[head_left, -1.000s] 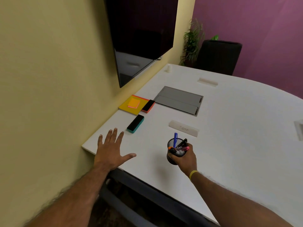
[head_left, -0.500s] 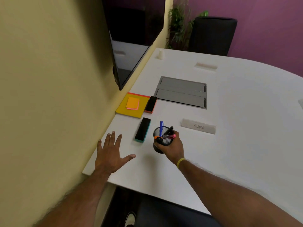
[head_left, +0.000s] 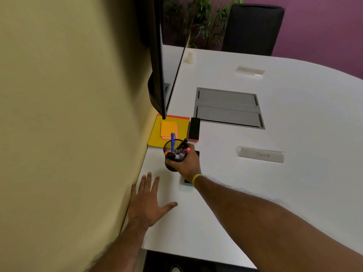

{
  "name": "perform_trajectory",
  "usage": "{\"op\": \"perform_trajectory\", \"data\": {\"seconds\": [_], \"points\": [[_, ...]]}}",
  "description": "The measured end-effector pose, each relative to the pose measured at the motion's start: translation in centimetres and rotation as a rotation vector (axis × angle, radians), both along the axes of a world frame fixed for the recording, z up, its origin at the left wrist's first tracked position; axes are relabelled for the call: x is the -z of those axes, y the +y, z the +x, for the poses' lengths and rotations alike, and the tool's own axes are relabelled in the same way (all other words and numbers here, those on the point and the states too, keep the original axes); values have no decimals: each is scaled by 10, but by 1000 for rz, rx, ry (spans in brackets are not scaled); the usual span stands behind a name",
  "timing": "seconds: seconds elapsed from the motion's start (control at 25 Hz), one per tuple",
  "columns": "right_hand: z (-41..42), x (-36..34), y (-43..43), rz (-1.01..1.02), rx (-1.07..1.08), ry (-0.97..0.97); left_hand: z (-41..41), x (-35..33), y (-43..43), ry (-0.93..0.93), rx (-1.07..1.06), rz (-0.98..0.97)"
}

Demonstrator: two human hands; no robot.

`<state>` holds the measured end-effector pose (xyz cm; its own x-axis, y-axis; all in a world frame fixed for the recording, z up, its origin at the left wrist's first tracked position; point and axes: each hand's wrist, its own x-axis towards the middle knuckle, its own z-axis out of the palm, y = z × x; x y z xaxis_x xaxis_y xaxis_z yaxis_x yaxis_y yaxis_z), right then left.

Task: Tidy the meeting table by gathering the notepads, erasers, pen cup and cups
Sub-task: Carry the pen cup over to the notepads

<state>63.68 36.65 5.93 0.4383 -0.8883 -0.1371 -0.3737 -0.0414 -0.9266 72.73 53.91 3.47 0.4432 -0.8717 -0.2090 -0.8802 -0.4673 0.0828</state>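
My right hand grips a black mesh pen cup holding several pens, near the front edge of a yellow notepad by the wall. Orange and pink sticky notes lie on the notepad. A black eraser with a red base lies right of the notepad. A teal-based eraser is mostly hidden under my right wrist. My left hand rests flat on the white table, fingers spread. A small white cup stands far back by the wall.
A wall-mounted black screen overhangs the notepad corner. A grey cable hatch is set in the table. Two name plates lie on the table. A black chair and a plant stand behind.
My right hand has carried the pen cup leftward, past the teal eraser, close to the yellow notepad. My left hand stays flat on the table.
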Motion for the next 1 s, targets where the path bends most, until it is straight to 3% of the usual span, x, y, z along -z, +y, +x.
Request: {"op": "perform_trajectory", "data": {"seconds": [0.28,0.68,0.88,1.0], "points": [[52,43,-13,44,20,25,17,23,-14,3,60,41],[61,62,-13,108,38,41,27,37,-10,28,54,48],[46,47,-11,155,-66,178,27,34,-4,14,66,53],[14,33,-5,38,-100,304,22,25,-3,12,87,35]]}}
